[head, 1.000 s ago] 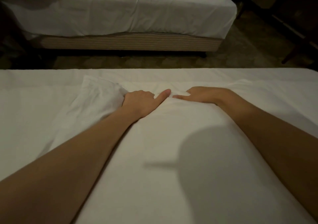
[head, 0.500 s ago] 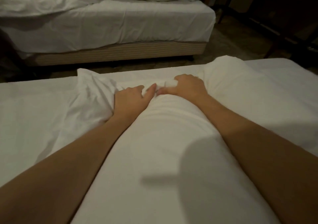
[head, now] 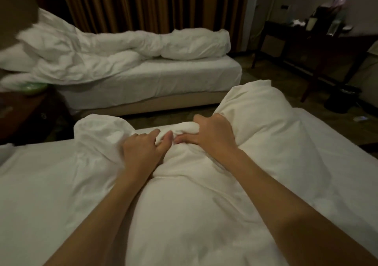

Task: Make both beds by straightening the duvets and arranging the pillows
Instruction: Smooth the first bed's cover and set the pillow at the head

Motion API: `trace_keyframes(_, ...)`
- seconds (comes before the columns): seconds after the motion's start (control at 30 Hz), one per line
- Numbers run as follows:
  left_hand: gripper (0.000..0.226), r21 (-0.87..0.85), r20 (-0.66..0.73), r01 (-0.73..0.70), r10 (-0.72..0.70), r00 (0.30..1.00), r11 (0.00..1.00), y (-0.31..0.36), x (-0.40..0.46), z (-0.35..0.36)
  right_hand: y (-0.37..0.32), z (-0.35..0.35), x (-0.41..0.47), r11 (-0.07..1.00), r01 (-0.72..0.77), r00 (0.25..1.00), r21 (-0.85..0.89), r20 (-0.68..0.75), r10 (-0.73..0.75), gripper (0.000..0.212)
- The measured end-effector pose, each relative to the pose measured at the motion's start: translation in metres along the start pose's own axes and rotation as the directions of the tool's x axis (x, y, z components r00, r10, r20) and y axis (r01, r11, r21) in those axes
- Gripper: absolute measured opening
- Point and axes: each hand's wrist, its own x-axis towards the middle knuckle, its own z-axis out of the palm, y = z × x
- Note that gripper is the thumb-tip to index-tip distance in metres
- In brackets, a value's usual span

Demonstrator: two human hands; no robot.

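— On the near bed (head: 51, 184), what was recorded?
— Both hands gripped the white duvet (head: 194, 214) at its bunched far edge: left hand (head: 141, 151) with fingers curled into the fabric, right hand (head: 210, 134) clenched round a gathered roll.
— And the far bed (head: 163, 77)?
— Its duvet (head: 122, 46) lay crumpled along the curtain (head: 143, 3) side.

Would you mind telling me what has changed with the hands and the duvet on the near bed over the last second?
Both hands went from lying nearly flat to gripping. The left hand and right hand now curl their fingers round a bunched fold of the near duvet and have pulled it up and towards the person, raising humps on either side. The view also tilted upward. The far bed's crumpled duvet stayed unmade.
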Motion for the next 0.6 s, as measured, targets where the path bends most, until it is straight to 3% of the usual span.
trace_keyframes(0.13,0.056,0.077,-0.132,-0.088,0.097,0.986,0.993,0.034,-0.018,-0.062,-0.005,-0.052,-0.058,0.999,0.05,0.992,-0.018,-0.114,-0.052,0.066)
trace_keyframes(0.27,0.057,0.214,-0.197,-0.078,0.121,0.973,0.974,0.09,-0.056,-0.128,-0.005,-0.1,-0.135,0.995,0.095,0.982,0.027,-0.168,-0.089,0.066)
trace_keyframes(0.43,0.074,0.184,0.09,-0.077,0.062,0.994,0.98,0.168,-0.122,-0.219,0.003,-0.152,-0.253,0.982,0.16,0.977,0.099,-0.155,-0.143,0.071)
trace_keyframes(0.6,0.07,0.335,0.277,-0.142,0.047,0.96,0.931,0.252,-0.176,-0.267,0.045,-0.183,-0.34,0.974,0.138,0.986,0.178,-0.119,-0.117,0.066)
